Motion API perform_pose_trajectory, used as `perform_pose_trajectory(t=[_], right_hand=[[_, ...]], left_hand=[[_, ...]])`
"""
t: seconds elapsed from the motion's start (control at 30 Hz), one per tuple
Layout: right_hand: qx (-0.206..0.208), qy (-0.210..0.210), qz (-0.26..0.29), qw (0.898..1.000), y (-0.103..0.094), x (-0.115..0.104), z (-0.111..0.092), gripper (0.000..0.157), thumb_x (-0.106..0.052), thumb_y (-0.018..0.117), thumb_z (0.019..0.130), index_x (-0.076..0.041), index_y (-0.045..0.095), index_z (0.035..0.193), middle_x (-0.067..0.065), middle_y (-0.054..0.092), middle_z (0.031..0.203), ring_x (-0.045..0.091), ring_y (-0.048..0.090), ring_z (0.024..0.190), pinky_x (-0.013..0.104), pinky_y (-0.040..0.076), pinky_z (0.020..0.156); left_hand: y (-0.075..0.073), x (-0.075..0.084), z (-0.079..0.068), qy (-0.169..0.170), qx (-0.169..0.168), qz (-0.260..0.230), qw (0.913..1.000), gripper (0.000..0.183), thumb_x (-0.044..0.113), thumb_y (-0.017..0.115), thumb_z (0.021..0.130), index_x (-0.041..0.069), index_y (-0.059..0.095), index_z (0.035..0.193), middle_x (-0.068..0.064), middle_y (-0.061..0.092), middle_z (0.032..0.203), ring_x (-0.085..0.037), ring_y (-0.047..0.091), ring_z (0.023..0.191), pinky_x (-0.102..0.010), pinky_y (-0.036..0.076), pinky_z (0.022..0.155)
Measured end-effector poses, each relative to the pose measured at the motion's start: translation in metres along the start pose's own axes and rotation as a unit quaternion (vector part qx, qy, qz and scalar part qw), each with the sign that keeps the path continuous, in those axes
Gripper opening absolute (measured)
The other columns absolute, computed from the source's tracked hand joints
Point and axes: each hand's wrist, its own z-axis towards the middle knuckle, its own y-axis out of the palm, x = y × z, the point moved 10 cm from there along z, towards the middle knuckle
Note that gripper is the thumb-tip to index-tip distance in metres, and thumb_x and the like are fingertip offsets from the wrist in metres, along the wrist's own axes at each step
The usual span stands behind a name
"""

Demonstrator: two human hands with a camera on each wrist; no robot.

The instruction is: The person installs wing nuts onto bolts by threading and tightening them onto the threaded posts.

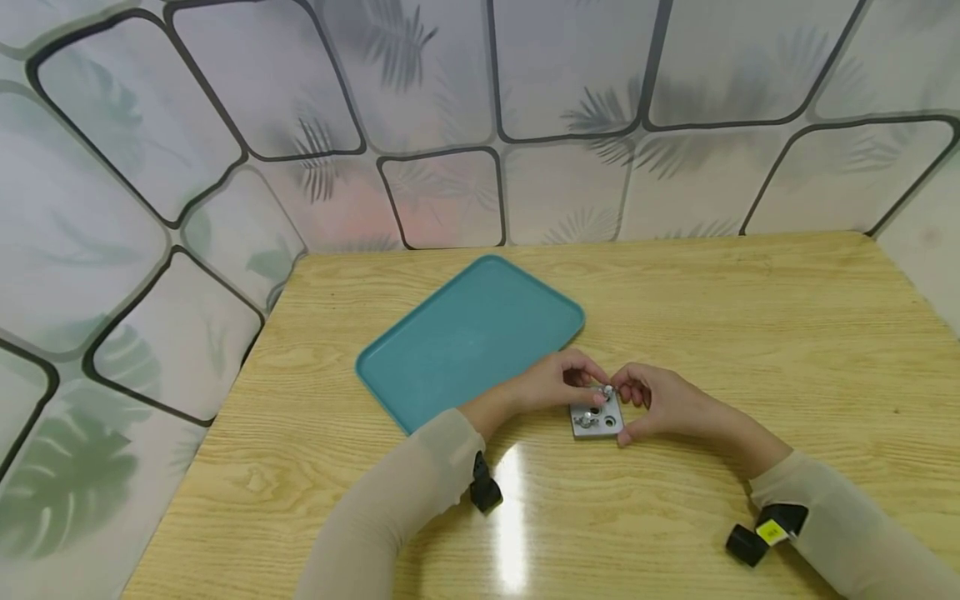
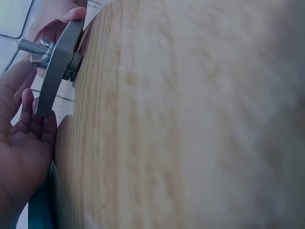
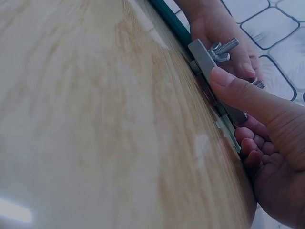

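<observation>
A small square metal plate (image 1: 597,431) with round holes is held at a tilt, two bolts through it. A wing nut (image 1: 586,421) sits on the near bolt, whose threaded end (image 2: 32,46) sticks out above; bolt heads (image 2: 73,64) show underneath. My left hand (image 1: 553,382) reaches in from the left, its thumb and forefinger pinching at the wing nut (image 1: 608,391) on the far bolt, which they partly cover. My right hand (image 1: 670,405) grips the plate's right edge, thumb (image 3: 238,90) at the near corner and fingers (image 3: 255,143) curled by the far one.
A blue-green tray (image 1: 465,342) lies slanted on the wooden table (image 1: 750,317), behind and left of the hands. A patterned wall covering (image 1: 570,183) rises at the table's back edge. Black wrist cameras (image 1: 486,492) are strapped over the sleeves.
</observation>
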Motion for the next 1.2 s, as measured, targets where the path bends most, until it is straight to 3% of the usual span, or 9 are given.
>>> perform_pose_trajectory(t=[0.3,0.53,0.9,1.2], right_hand=[[0.0,0.004,-0.003,1.0,-0.0003,-0.0005,0.0,0.063,-0.03,0.089,0.062,-0.004,0.057,0.109,0.004,0.051,0.085,0.011,0.045,0.075,0.022,0.041,0.063],[-0.001,0.0,0.009,1.0,0.0007,0.0002,-0.0001,0.06,-0.029,0.089,0.063,-0.005,0.056,0.107,0.004,0.05,0.085,0.011,0.044,0.075,0.024,0.04,0.063],[0.001,-0.007,0.016,1.0,-0.0002,-0.0004,0.0005,0.059,-0.027,0.089,0.063,-0.003,0.056,0.106,0.004,0.049,0.084,0.011,0.044,0.075,0.024,0.04,0.063],[-0.003,-0.002,0.006,1.0,0.0002,-0.0019,-0.0002,0.062,-0.029,0.089,0.063,-0.003,0.056,0.109,0.004,0.051,0.086,0.01,0.045,0.076,0.023,0.041,0.064]], left_hand=[[-0.0047,-0.0019,0.0022,-0.008,0.027,-0.014,0.9995,0.016,0.014,0.066,0.089,0.003,0.061,0.1,0.001,0.058,0.087,-0.005,0.052,0.078,-0.017,0.043,0.071],[-0.0027,-0.0025,0.0022,-0.005,0.018,-0.011,0.9998,0.019,0.02,0.062,0.093,0.006,0.066,0.106,0.0,0.063,0.097,-0.003,0.054,0.085,-0.018,0.044,0.076],[0.0028,0.0026,-0.0002,-0.001,-0.012,0.018,0.9998,0.028,0.017,0.071,0.086,0.009,0.067,0.112,0.003,0.055,0.1,-0.003,0.049,0.087,-0.017,0.044,0.076],[-0.0035,-0.0005,0.0009,-0.014,0.028,-0.021,0.9993,0.025,0.014,0.068,0.088,0.004,0.059,0.109,0.001,0.056,0.088,-0.006,0.052,0.078,-0.017,0.043,0.07]])
